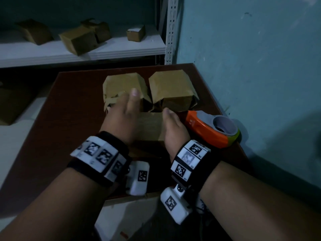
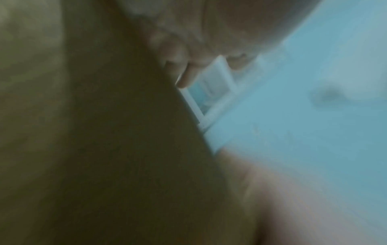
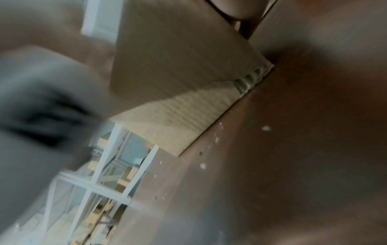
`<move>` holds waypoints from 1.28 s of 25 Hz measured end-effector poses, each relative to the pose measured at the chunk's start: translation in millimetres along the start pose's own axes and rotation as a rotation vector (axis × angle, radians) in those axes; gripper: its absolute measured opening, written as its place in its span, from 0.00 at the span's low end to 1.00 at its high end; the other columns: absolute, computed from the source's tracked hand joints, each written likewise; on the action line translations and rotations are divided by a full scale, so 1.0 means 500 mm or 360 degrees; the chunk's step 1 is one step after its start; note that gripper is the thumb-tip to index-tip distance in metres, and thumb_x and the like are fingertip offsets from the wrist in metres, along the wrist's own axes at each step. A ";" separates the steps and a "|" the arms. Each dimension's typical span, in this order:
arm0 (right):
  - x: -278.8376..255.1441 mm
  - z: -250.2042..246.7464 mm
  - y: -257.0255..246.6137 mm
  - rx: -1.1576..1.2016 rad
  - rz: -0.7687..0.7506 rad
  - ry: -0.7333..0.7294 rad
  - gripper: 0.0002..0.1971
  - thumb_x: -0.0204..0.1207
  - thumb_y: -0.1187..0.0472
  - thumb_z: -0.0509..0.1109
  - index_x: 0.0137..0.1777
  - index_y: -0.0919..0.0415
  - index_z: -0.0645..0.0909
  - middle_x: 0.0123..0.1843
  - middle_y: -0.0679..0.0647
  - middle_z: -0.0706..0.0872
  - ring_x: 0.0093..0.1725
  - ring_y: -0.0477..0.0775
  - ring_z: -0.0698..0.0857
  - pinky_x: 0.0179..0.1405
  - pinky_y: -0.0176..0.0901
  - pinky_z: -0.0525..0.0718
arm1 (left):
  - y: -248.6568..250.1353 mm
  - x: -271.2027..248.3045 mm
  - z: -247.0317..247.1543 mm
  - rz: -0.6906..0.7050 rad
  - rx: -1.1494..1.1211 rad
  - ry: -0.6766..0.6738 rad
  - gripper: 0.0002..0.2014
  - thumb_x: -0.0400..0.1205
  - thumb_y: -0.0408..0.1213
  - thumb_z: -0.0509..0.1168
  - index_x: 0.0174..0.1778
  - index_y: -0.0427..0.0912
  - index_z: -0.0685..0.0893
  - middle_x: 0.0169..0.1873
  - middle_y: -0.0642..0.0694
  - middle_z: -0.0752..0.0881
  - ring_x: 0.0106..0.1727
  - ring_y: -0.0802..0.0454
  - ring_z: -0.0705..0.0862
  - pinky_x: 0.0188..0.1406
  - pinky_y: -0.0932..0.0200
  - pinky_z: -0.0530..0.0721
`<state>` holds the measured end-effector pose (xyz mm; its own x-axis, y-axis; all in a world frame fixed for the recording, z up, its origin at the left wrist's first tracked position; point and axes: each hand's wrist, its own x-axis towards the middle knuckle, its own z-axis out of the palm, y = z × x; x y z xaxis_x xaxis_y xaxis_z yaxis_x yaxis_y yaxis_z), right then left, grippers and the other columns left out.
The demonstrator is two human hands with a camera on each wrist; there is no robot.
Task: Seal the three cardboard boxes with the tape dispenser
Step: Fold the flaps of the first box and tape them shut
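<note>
Both hands, left (image 1: pixel 121 119) and right (image 1: pixel 173 127), fingers straight, flank nearest of three boxes (image 1: pixel 151 127); one tape dispenser (image 1: pixel 212 129) right.

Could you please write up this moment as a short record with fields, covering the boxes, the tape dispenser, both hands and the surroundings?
surface: dark brown table
near box: cardboard box between both hands, at the table's front
far boxes: left box and right box side by side behind it
tape dispenser: orange tape dispenser lying on the table right of the near box, not held
left hand: left hand on the near box's left side
right hand: right hand on its right side
background: white shelf carrying more boxes
</note>
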<state>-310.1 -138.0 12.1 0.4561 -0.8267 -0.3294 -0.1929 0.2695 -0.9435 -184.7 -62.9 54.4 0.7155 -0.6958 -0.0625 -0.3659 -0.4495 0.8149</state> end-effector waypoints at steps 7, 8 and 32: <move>0.013 0.023 -0.001 -0.0059 0.0092 -0.0008 0.13 0.89 0.40 0.63 0.70 0.34 0.81 0.60 0.39 0.87 0.59 0.48 0.86 0.70 0.60 0.83 | -0.089 0.020 -0.040 -0.0331 -0.0247 -0.0162 0.31 0.85 0.67 0.63 0.79 0.52 0.78 0.62 0.53 0.84 0.60 0.50 0.84 0.58 0.46 0.86; 0.014 0.025 0.000 -0.0057 0.0102 -0.0010 0.12 0.88 0.40 0.64 0.68 0.34 0.81 0.59 0.39 0.86 0.59 0.48 0.86 0.70 0.60 0.83 | -0.101 0.023 -0.035 -0.0364 -0.0311 -0.0196 0.32 0.83 0.67 0.66 0.79 0.53 0.78 0.64 0.51 0.85 0.61 0.48 0.85 0.61 0.40 0.88; -0.025 -0.014 -0.005 -0.0225 -0.0115 0.0097 0.17 0.86 0.56 0.65 0.74 0.49 0.75 0.57 0.48 0.82 0.54 0.51 0.82 0.52 0.49 0.75 | -0.149 -0.038 -0.049 -0.0521 -0.0724 -0.0008 0.29 0.76 0.47 0.82 0.71 0.52 0.79 0.62 0.50 0.86 0.58 0.46 0.90 0.54 0.43 0.93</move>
<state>-321.7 -131.8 18.7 0.4204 -0.8710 -0.2542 -0.2837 0.1399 -0.9487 -156.6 -2.5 8.8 0.7455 -0.5637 -0.3558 0.1694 -0.3560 0.9190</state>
